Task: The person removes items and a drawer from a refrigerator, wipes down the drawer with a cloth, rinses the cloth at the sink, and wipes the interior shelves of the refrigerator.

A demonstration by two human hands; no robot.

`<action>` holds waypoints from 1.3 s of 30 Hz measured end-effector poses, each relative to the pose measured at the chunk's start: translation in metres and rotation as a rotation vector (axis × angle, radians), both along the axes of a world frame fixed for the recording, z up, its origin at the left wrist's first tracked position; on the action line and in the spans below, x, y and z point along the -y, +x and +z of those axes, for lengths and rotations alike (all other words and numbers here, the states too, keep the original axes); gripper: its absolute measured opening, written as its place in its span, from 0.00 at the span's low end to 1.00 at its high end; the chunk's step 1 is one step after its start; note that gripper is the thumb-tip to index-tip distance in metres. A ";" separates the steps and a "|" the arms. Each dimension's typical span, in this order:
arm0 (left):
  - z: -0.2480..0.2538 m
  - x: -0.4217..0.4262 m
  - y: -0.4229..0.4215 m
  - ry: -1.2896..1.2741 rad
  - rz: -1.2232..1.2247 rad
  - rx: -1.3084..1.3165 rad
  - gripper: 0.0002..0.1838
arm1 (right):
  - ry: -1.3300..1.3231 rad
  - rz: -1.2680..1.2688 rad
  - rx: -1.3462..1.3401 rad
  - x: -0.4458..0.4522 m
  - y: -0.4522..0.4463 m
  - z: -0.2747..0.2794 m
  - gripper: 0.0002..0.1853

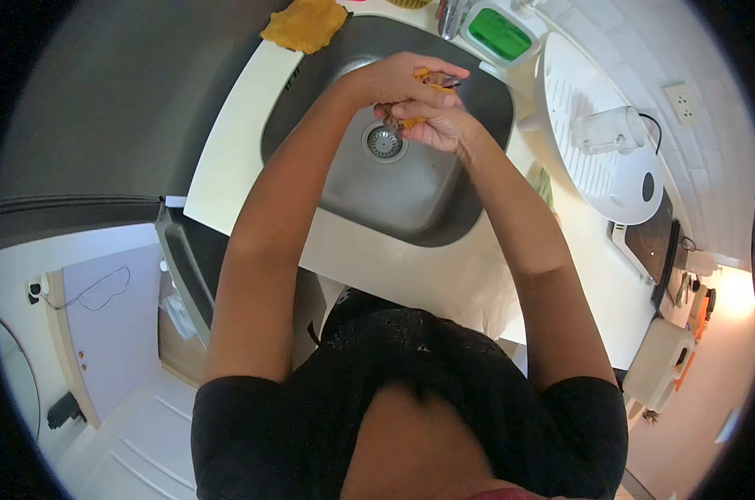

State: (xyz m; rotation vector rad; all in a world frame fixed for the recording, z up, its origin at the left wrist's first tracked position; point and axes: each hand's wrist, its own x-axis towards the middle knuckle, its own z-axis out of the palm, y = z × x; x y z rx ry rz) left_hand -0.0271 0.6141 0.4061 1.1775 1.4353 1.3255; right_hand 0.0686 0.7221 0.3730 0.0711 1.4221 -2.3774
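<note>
My left hand (pixel 394 79) and my right hand (pixel 444 127) meet over the far part of a steel sink (pixel 394 204). Both are closed around a crumpled orange-and-brown thing (pixel 412 122), which pokes out between the fingers. Most of it is covered, and its exact kind cannot be made out. Just below the hands in view is the round drain strainer (pixel 385 143). A metal faucet (pixel 452 18) stands at the sink's far edge, beyond my hands.
A mustard-yellow cloth (pixel 305 25) lies at the counter's far left corner. Behind the sink sits a white holder with a green pad (pixel 500 35). To the right, a white dish rack (pixel 560 108) bears a glass mug (pixel 610 130). A wall socket (pixel 680 104) is behind it.
</note>
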 end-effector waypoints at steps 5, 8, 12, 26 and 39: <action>-0.006 0.000 0.008 0.151 0.087 0.011 0.19 | -0.015 -0.100 0.159 0.017 -0.002 -0.005 0.06; -0.012 0.000 0.011 0.097 0.215 0.026 0.16 | 0.074 -0.187 0.121 0.026 0.001 -0.004 0.05; -0.018 -0.003 0.019 0.123 0.427 -0.045 0.16 | 0.219 -0.317 0.125 0.042 0.005 0.002 0.06; -0.026 0.002 0.030 0.139 0.827 -0.364 0.19 | 1.054 -0.524 -0.406 0.046 -0.005 -0.038 0.08; -0.084 0.096 0.106 -0.883 0.304 -0.847 0.20 | 1.253 0.919 0.257 0.043 0.079 -0.001 0.28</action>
